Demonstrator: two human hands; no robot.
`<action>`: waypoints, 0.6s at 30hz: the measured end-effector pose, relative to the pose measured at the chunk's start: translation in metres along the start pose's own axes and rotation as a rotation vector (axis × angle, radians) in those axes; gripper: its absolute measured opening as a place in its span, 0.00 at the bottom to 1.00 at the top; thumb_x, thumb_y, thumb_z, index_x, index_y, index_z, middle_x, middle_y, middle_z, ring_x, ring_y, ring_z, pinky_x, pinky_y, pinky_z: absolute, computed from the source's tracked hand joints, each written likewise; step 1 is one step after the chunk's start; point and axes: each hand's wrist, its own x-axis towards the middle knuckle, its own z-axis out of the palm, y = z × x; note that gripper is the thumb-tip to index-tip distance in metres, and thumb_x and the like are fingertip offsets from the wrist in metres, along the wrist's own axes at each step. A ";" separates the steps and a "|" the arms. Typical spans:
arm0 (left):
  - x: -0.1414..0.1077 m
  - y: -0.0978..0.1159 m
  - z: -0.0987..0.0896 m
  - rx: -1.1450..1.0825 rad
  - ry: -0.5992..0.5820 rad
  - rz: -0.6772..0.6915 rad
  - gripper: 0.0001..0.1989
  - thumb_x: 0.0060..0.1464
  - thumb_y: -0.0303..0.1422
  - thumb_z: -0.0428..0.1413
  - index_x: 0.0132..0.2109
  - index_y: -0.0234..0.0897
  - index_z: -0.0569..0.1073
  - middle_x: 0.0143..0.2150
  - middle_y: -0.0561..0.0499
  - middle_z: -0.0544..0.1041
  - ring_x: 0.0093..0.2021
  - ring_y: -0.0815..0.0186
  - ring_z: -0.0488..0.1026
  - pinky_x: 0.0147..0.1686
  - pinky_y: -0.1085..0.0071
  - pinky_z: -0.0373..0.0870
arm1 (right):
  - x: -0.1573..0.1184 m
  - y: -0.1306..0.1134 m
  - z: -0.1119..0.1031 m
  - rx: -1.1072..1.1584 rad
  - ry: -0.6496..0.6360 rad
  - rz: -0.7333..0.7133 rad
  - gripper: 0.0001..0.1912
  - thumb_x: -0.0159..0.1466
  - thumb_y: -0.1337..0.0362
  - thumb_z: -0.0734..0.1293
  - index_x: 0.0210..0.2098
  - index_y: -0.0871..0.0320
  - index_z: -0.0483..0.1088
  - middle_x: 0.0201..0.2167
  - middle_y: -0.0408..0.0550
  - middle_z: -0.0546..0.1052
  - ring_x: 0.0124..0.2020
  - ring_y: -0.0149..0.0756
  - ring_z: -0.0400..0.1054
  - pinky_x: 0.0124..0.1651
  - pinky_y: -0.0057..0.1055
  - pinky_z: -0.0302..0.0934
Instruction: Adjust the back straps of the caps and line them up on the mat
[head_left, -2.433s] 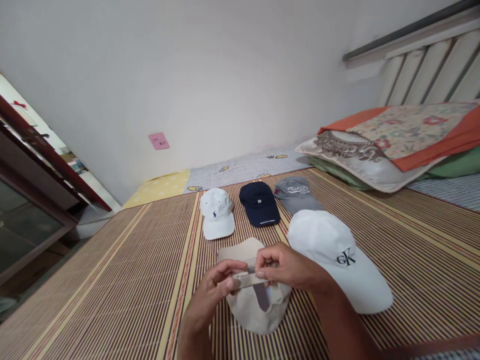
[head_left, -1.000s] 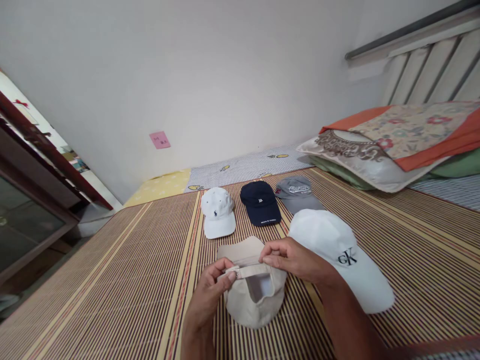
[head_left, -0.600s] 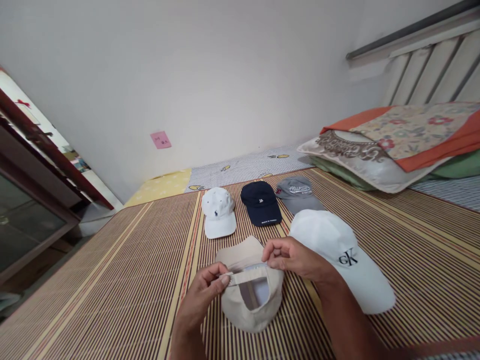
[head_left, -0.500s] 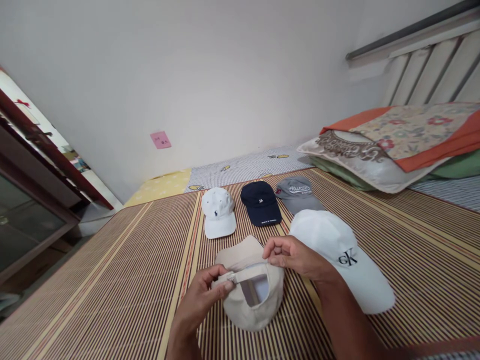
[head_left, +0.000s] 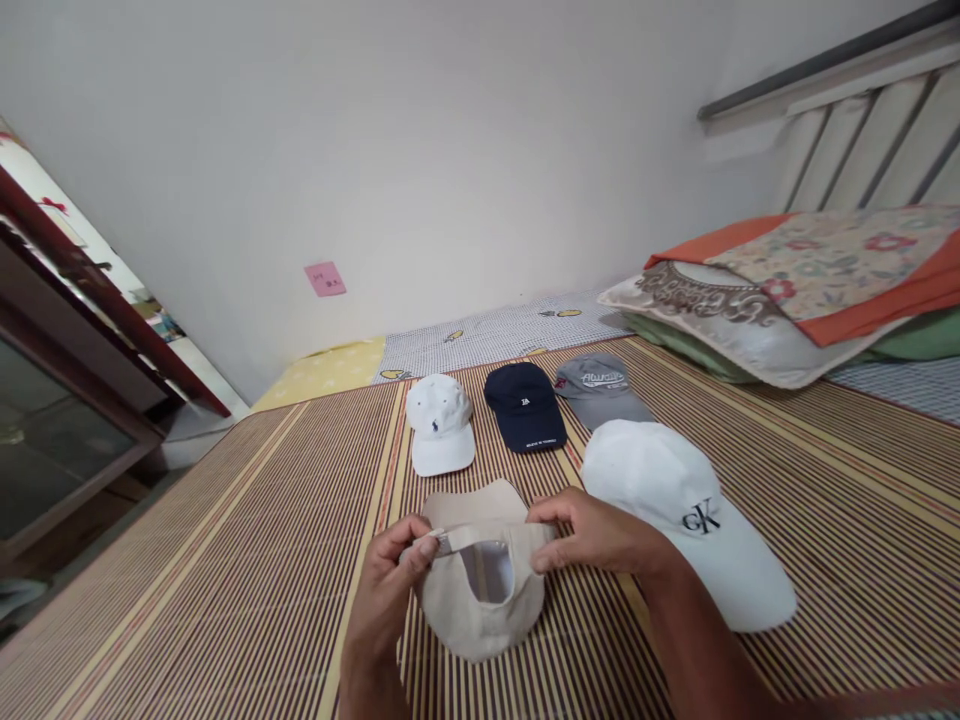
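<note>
A beige baseball cap (head_left: 480, 610) is between my hands, its brim pointing away and the strap opening at its back facing me. My left hand (head_left: 390, 580) pinches the strap near its buckle, at the left of the opening. On the right edge of the same cap, my right hand (head_left: 581, 535) grips the fabric between thumb and fingers. Close by my right forearm lies a large white cap (head_left: 652, 465) with black letters. Beyond my hands are a smaller white cap (head_left: 441, 420), a navy cap (head_left: 523, 405) and a grey cap (head_left: 604, 390).
A striped bamboo mat (head_left: 247, 560) covers the bed surface. Pillows with a floral cover (head_left: 832, 265) are piled at the far right below the white headboard rails. A wall with a pink note (head_left: 325, 279) rises behind; a glass-fronted cabinet (head_left: 60, 430) stands left.
The beige cap has shifted slightly left in my hands. My right hand has come down from the strap's top onto the cap's right edge. The other caps stay put.
</note>
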 end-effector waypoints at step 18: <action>-0.014 0.010 0.020 -0.558 -0.158 -0.170 0.21 0.56 0.50 0.65 0.34 0.37 0.70 0.24 0.56 0.68 0.22 0.73 0.63 0.24 0.78 0.64 | -0.016 -0.005 0.020 0.715 0.042 -0.261 0.28 0.54 0.40 0.76 0.24 0.57 0.67 0.16 0.37 0.66 0.16 0.24 0.51 0.21 0.24 0.44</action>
